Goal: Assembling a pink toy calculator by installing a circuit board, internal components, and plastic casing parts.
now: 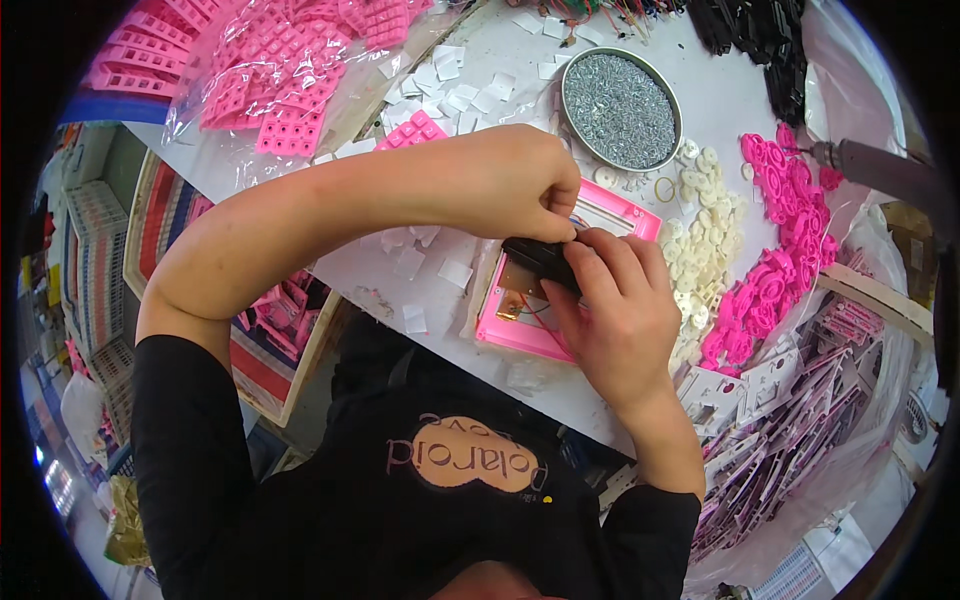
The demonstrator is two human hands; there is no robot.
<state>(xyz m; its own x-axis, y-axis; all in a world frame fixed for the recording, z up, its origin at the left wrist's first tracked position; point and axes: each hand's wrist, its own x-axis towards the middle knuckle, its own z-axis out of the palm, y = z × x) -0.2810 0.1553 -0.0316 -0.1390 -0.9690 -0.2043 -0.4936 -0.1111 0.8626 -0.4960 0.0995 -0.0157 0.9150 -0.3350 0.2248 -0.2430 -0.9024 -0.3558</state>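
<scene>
A pink rectangular plastic casing (515, 333) lies open on the table in front of me, with thin wires and a small brass-coloured part inside. Over it, a black plastic piece (538, 260) is gripped by my right hand (628, 315), thumb on the near side and fingers curled over the top. My left hand (530, 190) reaches across from the left with its fingers curled in. Its thumb and finger pinch together just above the black piece, and whatever they hold is too small or hidden to name.
A round tin of small screws (620, 110) stands beyond my hands. To the right are piles of cream round parts (705, 215) and magenta parts (785, 200). White square pieces (455, 272) lie scattered. Pink keypads (290, 110) fill a bag at far left; a power screwdriver (875, 165) hangs right.
</scene>
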